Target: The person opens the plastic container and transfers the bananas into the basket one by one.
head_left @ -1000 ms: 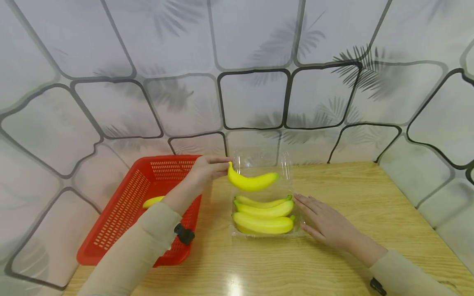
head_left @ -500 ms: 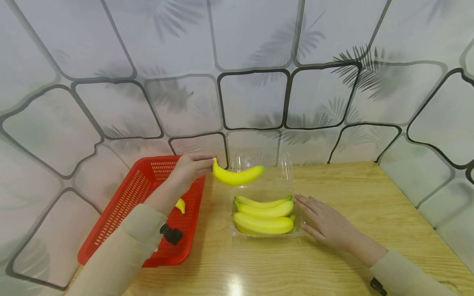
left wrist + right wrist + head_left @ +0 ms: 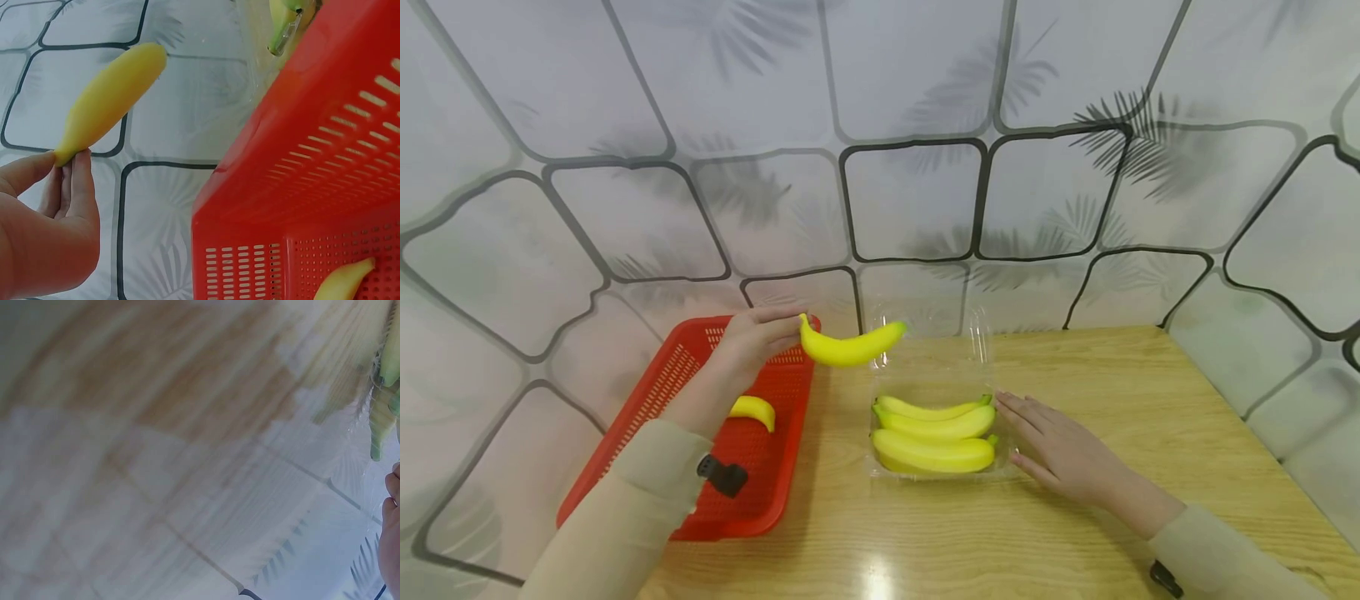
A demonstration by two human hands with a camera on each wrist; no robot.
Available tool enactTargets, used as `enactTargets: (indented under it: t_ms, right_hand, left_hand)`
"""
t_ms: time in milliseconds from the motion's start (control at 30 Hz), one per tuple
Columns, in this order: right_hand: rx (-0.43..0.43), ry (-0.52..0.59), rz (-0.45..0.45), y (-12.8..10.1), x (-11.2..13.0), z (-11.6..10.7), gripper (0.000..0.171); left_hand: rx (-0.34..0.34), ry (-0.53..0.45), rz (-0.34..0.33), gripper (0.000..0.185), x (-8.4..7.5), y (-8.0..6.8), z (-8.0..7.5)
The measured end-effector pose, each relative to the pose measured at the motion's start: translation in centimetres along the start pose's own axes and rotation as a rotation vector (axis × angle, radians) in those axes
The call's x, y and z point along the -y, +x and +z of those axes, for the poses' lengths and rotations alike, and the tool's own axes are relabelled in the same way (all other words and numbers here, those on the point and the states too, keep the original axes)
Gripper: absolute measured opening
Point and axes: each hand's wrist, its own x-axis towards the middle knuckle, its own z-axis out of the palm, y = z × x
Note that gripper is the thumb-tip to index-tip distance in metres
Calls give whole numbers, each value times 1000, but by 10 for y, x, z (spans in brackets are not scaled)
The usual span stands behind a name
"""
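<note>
My left hand [image 3: 756, 337] pinches a yellow banana [image 3: 852, 344] by its stem end, holding it up over the far right corner of the red basket [image 3: 790, 475]. In the left wrist view, the thumb and fingertips meet at the narrow end of that banana [image 3: 115, 94]. Another banana [image 3: 754, 408] lies inside the basket, partly behind my left forearm. Several bananas [image 3: 934, 452] lie side by side in a clear plastic clamshell box [image 3: 880, 473] with its lid raised. My right hand [image 3: 1067, 454] rests at the right side of the box, fingers extended, fingertips right at its edge.
The basket stands on the left of the wooden table [image 3: 850, 533], the clear box in the middle. A patterned wall [image 3: 913, 204] rises behind the table and on both sides. The box's transparent raised lid [image 3: 970, 337] stands near the back wall.
My left hand has moved left with the banana, away from over the clear box toward the basket. The banana in the basket shows more. My right hand has stayed in place.
</note>
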Motion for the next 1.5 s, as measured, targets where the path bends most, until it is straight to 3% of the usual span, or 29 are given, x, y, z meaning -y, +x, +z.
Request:
enactTargets:
  t_ms: [433, 667, 767, 900, 1100, 1267, 1500]
  right_hand:
    - [15, -3, 13, 0, -1, 0, 75]
    - [20, -1, 13, 0, 0, -1, 75]
    - [23, -1, 13, 0, 0, -1, 74]
    - [27, -2, 16, 0, -1, 0, 73]
    - [27, -2, 18, 0, -1, 0, 74]
    - [21, -5, 13, 0, 0, 1, 75]
    - [27, -6, 16, 0, 0, 0, 76]
  left_hand:
    - [-74, 1, -78, 57, 1, -10, -27]
    - [-79, -2, -53, 60, 7, -15, -46]
    - [-94, -29, -33, 50, 11, -17, -55]
    - [-77, -115, 23, 17, 18, -18, -70]
    - [-28, -135, 40, 27, 24, -18, -89]
    - [-61, -130, 23, 24, 27, -21, -102]
    - [-95, -234, 2, 20, 33, -22, -117]
